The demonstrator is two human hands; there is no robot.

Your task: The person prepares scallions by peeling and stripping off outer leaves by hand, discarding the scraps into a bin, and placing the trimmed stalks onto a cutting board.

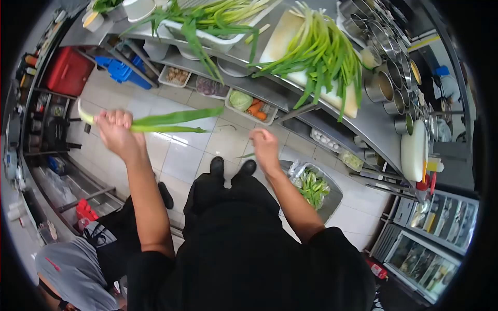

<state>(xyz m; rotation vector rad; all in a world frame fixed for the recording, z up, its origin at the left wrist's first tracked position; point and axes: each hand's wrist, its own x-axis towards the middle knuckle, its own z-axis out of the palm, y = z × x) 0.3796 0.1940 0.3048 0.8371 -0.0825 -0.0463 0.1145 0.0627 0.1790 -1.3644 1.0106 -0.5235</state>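
My left hand [119, 127] is closed round the pale lower stalk of a spring onion [171, 120], its green leaves pointing right. My right hand [265, 147] hangs over the floor with its fingers curled; what they hold, if anything, is hidden. Beside it shows a thin green strip [245, 155]; whether it is held or lies on the floor I cannot tell. A big heap of spring onions [321, 57] lies on a white cutting board [275, 46] on the steel counter. More spring onions [218, 20] fill a white basket [228, 44] to its left.
Beside my right forearm, a grey bin [336, 194] holds leafy trimmings [314, 189]. Under the counter is a basket [270, 118] of cabbage [240, 100] and carrots [256, 109]. Metal pots [378, 85] crowd the counter's right side. Another person [78, 269] is at lower left.
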